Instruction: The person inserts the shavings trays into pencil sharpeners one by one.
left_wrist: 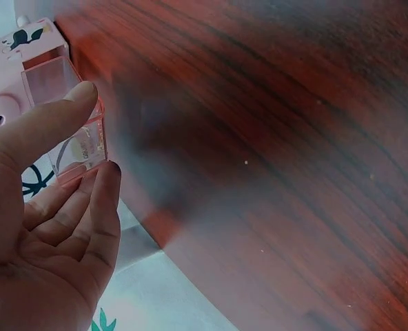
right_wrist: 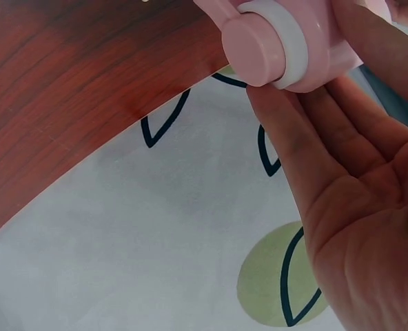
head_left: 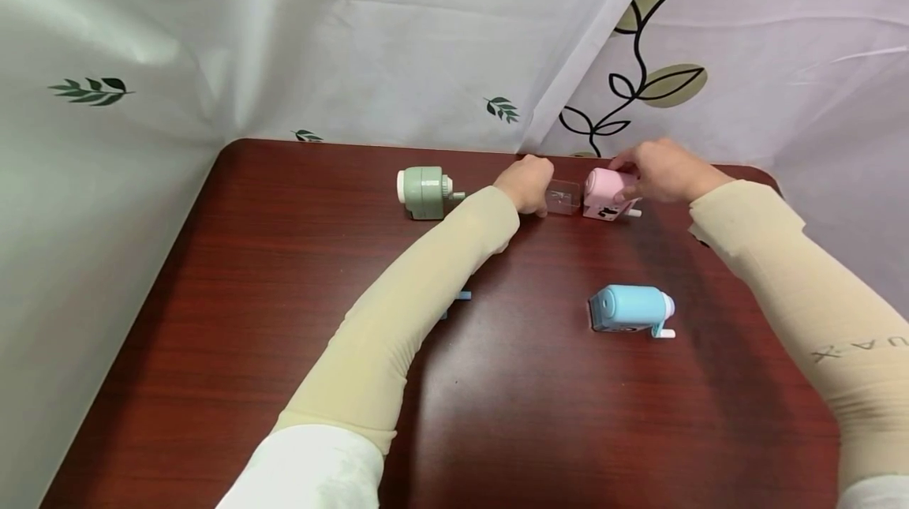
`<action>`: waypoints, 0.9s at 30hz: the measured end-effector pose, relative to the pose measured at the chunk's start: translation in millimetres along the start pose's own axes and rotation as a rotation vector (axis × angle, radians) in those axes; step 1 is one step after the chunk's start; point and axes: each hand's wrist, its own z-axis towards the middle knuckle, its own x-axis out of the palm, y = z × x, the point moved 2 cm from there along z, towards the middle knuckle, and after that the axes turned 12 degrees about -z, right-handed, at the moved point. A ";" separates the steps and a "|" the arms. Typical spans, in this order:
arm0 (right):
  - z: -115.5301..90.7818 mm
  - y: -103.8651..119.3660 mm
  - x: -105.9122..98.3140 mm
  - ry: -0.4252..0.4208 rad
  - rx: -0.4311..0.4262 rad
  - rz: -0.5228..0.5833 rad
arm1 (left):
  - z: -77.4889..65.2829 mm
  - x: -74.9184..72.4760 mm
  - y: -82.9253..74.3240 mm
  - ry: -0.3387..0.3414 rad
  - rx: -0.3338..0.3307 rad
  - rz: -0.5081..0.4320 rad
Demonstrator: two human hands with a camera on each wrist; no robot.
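Observation:
My left hand (head_left: 527,181) pinches a clear pink-tinted shavings drawer (left_wrist: 80,148) between thumb and fingertips. In the head view that drawer (head_left: 563,197) lies between this hand and a pink crank pencil sharpener (head_left: 600,193), its end right at the sharpener's side. The right hand (head_left: 662,170) grips the pink sharpener from above and behind, thumb and fingers on opposite sides of its body. Up close in the right wrist view, the sharpener (right_wrist: 318,48) shows its round crank hub and a white ring. Dark artwork decorates its front.
A green sharpener (head_left: 426,192) stands left of the left hand, near the table's back edge. Nearer the front right is a light-blue one (head_left: 632,308) with a white crank knob. A blue handle (head_left: 463,295) peeks from behind the left sleeve. Patterned white curtain (head_left: 426,43) backs the table.

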 end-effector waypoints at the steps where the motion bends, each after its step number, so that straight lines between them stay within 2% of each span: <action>1: 0.1 -0.3 0.4 0.002 0.002 0.001 | 0.1 0.4 -0.1 -0.001 0.002 0.000; 14: -1.4 -1.4 0.5 0.007 0.022 0.018 | 3.6 4.8 -7.0 -0.024 0.003 0.033; 27: -1.4 -1.7 0.7 0.011 0.027 0.013 | 10.6 11.5 -8.1 -0.041 -0.005 0.019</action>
